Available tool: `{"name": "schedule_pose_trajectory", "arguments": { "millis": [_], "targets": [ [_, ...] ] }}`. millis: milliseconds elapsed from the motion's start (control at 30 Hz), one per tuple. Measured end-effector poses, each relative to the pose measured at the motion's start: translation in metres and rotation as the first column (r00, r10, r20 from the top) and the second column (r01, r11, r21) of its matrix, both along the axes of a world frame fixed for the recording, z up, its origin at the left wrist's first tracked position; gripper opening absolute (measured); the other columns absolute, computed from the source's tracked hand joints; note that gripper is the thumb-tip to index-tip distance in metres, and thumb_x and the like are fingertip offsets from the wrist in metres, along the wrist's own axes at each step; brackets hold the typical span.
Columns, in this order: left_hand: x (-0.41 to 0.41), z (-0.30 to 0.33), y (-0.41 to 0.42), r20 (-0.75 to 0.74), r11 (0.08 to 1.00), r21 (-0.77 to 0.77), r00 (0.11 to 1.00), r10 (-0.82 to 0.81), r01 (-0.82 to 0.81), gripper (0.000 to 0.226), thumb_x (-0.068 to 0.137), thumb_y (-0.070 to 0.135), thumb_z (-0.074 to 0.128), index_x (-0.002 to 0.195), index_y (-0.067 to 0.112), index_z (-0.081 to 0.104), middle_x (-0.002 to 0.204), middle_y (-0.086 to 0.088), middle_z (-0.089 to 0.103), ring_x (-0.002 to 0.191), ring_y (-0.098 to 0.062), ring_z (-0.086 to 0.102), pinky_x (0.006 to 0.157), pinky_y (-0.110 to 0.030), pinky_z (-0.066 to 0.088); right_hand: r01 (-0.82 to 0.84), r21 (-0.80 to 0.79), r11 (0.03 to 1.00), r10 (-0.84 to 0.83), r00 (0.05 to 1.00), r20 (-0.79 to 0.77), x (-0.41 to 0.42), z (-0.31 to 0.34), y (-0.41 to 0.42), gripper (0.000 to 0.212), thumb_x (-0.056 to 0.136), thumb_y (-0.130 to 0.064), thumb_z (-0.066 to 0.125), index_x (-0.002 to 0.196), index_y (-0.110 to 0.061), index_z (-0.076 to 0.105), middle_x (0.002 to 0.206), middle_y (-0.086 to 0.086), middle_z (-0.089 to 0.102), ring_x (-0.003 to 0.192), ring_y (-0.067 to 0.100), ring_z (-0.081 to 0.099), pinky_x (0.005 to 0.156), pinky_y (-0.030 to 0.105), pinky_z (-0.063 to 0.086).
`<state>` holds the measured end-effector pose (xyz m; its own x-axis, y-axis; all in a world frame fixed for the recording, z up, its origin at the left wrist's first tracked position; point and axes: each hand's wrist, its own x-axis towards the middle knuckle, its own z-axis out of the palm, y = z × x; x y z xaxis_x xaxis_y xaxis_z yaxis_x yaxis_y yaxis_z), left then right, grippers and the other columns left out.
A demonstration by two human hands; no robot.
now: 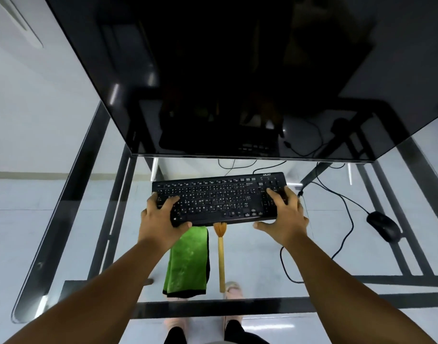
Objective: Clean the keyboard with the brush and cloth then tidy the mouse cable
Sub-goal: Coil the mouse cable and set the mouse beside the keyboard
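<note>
On the glass tabletop (337, 244), your left hand (160, 219) and right hand (285, 214) clasp the keyboard (220, 197) ends (light, rigid plastic, probably): lift level, both grips curled around edges.

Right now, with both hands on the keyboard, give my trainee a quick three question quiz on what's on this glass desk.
1. True or false: the brush lies to the right of the green cloth.
2. Which thing is being held? A) mouse B) keyboard C) brush
3. Fill in: the bristle end of the brush points toward the ____.

Key
1. True; they lie side by side on the glass desk.
2. B; the left hand and right hand grip its two ends, fingers over the keys, thumbs at the near edge.
3. Keyboard.
</note>
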<state>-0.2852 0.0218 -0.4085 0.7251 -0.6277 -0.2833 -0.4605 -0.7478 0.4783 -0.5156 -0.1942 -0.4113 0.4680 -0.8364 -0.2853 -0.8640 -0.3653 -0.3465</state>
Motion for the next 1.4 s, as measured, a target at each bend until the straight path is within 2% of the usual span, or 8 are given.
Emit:
{"name": "schedule_pose_trajectory", "arguments": {
  "millis": [133,267,433,1133,1400],
  "targets": [
    [0.001,0.000,-0.006,-0.005,0.999,0.024,1.000,0.026,-0.026,0.078,0.065,0.051,0.080,0.135,0.044,0.045,0.152,-0.007,0.023,0.128,-0.041,0.035,0.105,-0.051,0.040,-0.044,0.014,0.999,0.044,0.999,-0.022,-0.006,-0.003,-0.013,0.099,0.059,-0.060,0.081,0.140,-0.057,0.024,0.157,-0.010,0.008,0.138,0.027,0.028,0.104,0.054,0.036],
    [0.000,0.002,-0.008,0.016,0.999,0.032,0.999,0.028,-0.028,0.076,0.060,0.050,0.083,0.128,0.049,0.050,0.148,-0.001,0.026,0.126,-0.039,0.031,0.103,-0.052,0.039,-0.042,-0.004,0.999,0.043,0.992,0.118,-0.006,-0.008,-0.019,0.093,0.059,-0.051,0.084,0.139,-0.049,0.037,0.153,-0.008,0.020,0.132,0.028,0.031,0.105,0.052,0.038],
    [0.011,0.006,-0.023,0.073,1.000,-0.005,0.997,-0.024,0.024,0.071,0.063,0.043,0.083,0.127,0.048,0.052,0.148,0.003,0.026,0.125,-0.035,0.029,0.105,-0.051,0.037,0.015,-0.013,1.000,-0.012,0.983,0.184,-0.005,-0.013,-0.029,0.093,0.058,-0.046,0.088,0.139,-0.042,0.044,0.151,-0.004,0.023,0.130,0.029,0.032,0.110,0.048,0.034],
    [0.049,-0.011,-0.068,0.078,0.999,-0.021,0.996,-0.036,0.037,0.070,0.066,0.037,0.083,0.128,0.046,0.053,0.149,0.004,0.028,0.127,-0.032,0.029,0.107,-0.048,0.035,0.095,-0.034,0.995,-0.086,0.977,0.197,0.030,-0.017,-0.060,0.090,0.058,-0.044,0.088,0.138,-0.041,0.046,0.149,-0.003,0.026,0.128,0.028,0.031,0.105,0.052,0.038],
    [0.053,-0.016,-0.068,0.113,0.998,0.001,0.991,-0.066,0.067,0.069,0.069,0.038,0.081,0.130,0.045,0.051,0.151,0.000,0.028,0.127,-0.036,0.029,0.107,-0.050,0.035,0.087,-0.057,0.995,-0.078,0.985,0.156,0.031,-0.016,-0.058,0.089,0.059,-0.049,0.085,0.138,-0.043,0.043,0.148,-0.005,0.025,0.127,0.028,0.033,0.102,0.052,0.042]
  ]
}}
